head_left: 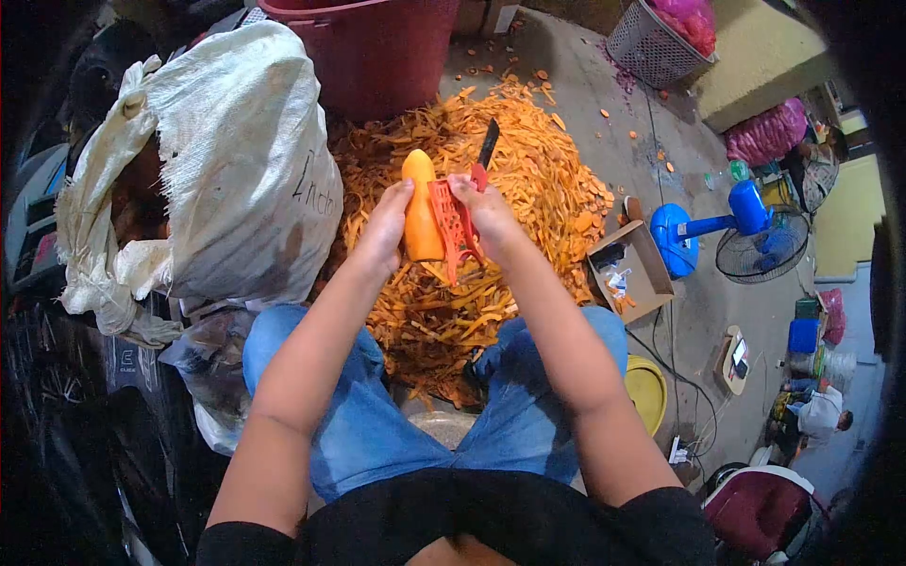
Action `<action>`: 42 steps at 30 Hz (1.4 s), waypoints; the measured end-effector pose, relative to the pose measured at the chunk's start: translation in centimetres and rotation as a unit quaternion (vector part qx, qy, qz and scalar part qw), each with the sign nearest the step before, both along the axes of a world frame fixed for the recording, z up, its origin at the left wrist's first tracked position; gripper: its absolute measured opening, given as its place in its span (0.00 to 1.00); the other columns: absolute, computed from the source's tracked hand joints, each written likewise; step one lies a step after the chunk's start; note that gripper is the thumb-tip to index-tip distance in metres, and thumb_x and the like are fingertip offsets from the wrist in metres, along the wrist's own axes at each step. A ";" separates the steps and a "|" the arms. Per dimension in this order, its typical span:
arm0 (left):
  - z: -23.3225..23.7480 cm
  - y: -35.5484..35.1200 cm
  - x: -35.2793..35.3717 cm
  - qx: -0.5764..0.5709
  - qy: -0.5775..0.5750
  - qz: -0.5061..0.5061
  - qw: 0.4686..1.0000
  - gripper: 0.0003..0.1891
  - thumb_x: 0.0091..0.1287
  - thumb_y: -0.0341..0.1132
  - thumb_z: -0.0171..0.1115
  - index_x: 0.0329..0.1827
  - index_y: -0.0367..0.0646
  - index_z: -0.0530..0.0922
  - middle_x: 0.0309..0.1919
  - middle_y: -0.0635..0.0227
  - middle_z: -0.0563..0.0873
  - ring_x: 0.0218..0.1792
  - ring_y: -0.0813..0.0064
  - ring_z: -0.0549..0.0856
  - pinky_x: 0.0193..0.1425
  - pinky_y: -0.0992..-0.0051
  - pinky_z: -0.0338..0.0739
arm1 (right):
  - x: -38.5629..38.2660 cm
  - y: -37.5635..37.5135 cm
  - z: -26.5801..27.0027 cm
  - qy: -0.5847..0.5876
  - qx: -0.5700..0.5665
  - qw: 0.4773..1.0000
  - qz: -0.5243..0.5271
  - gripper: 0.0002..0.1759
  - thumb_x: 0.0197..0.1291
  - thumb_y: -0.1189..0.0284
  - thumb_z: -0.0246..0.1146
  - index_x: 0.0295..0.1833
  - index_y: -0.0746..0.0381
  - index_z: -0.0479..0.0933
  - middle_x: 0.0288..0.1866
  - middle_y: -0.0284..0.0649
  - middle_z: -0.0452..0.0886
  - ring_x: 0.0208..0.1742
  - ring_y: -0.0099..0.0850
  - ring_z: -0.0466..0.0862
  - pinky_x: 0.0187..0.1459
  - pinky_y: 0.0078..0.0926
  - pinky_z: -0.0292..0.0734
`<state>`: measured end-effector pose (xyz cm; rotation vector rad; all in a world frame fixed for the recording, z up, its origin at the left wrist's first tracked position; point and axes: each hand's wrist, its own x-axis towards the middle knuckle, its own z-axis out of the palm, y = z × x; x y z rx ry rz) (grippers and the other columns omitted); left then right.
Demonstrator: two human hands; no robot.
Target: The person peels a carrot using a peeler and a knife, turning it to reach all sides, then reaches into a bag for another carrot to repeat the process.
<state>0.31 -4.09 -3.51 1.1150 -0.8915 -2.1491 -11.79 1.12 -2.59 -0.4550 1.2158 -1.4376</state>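
My left hand (383,224) is closed around the side of a thick peeled carrot (422,212), held upright with its rounded end up and a flat cut end below. Pressed close beside it, my right hand (486,215) grips a red slotted plastic peeler (450,226) that touches or nearly touches the carrot. A knife (489,143) with a dark blade and red handle also sticks up from the right hand. Both hands are above a large heap of orange peelings (538,179) between my knees. My right fingertips are partly hidden behind the tools.
A white woven sack (250,141) stands close on the left, a red tub (377,61) behind the heap. To the right are a cardboard box (646,274), a blue fan (746,222), cables and a yellow lid (646,396). Another person (819,415) sits at far right.
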 end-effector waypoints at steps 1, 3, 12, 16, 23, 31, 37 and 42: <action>-0.1 -0.1 -0.1 0.004 0.000 -0.007 1.000 0.18 0.62 0.45 0.41 0.47 0.39 0.65 0.37 0.65 0.75 0.37 0.75 0.75 0.43 0.74 0.71 | -0.8 0.2 0.3 0.082 0.022 0.996 0.000 0.11 0.54 0.66 0.53 0.37 0.63 0.70 0.31 0.34 0.75 0.31 0.22 0.73 0.34 0.20 0.68; 0.9 0.1 0.1 0.049 0.009 -0.014 0.999 0.19 0.61 0.45 0.43 0.47 0.40 0.65 0.36 0.65 0.75 0.36 0.75 0.76 0.42 0.74 0.72 | -3.9 1.4 1.9 0.147 0.035 0.989 -0.005 0.12 0.53 0.66 0.54 0.37 0.63 0.70 0.28 0.34 0.74 0.27 0.21 0.73 0.29 0.20 0.68; 2.3 0.3 0.8 0.083 0.039 -0.045 0.995 0.20 0.60 0.47 0.47 0.46 0.40 0.67 0.36 0.66 0.76 0.34 0.76 0.77 0.39 0.75 0.73 | -21.1 22.4 3.0 0.421 0.398 0.810 -0.088 0.14 0.52 0.65 0.51 0.31 0.66 0.73 0.22 0.39 0.75 0.21 0.27 0.74 0.23 0.25 0.68; 2.4 0.3 1.6 0.105 0.042 -0.032 0.993 0.21 0.59 0.48 0.47 0.47 0.40 0.67 0.36 0.65 0.76 0.35 0.76 0.77 0.39 0.74 0.73 | -30.7 38.5 -6.7 0.422 0.571 0.616 0.342 0.12 0.51 0.70 0.49 0.25 0.66 0.73 0.24 0.39 0.76 0.24 0.28 0.74 0.24 0.29 0.67; 3.4 0.0 1.2 0.126 0.122 0.010 0.984 0.23 0.56 0.49 0.51 0.47 0.40 0.66 0.36 0.64 0.76 0.35 0.73 0.77 0.39 0.71 0.74 | -25.0 32.1 4.0 0.344 0.570 0.680 0.307 0.09 0.51 0.68 0.51 0.29 0.63 0.71 0.22 0.35 0.73 0.23 0.24 0.70 0.25 0.25 0.66; 2.1 0.0 0.9 -0.025 0.016 -0.102 0.994 0.26 0.50 0.38 0.59 0.50 0.41 0.61 0.35 0.64 0.74 0.33 0.75 0.76 0.36 0.74 0.73 | -15.8 9.2 7.9 0.415 0.211 0.854 0.230 0.07 0.50 0.76 0.47 0.34 0.64 0.70 0.27 0.34 0.75 0.26 0.21 0.74 0.23 0.19 0.68; 2.8 -1.2 1.4 -0.342 -0.128 -0.112 0.924 0.24 0.44 0.37 0.65 0.42 0.39 0.66 0.32 0.64 0.76 0.32 0.74 0.76 0.36 0.76 0.71 | -6.0 1.9 7.8 0.553 0.064 0.757 0.342 0.06 0.51 0.73 0.50 0.33 0.63 0.70 0.24 0.38 0.73 0.26 0.27 0.72 0.30 0.24 0.67; 3.2 -1.5 2.3 -0.470 -0.240 -0.123 0.840 0.24 0.38 0.39 0.66 0.37 0.39 0.66 0.28 0.58 0.77 0.31 0.67 0.78 0.34 0.73 0.70 | -4.3 1.4 3.8 0.591 0.058 0.758 0.269 0.07 0.51 0.71 0.51 0.31 0.62 0.71 0.22 0.40 0.72 0.24 0.28 0.71 0.28 0.25 0.65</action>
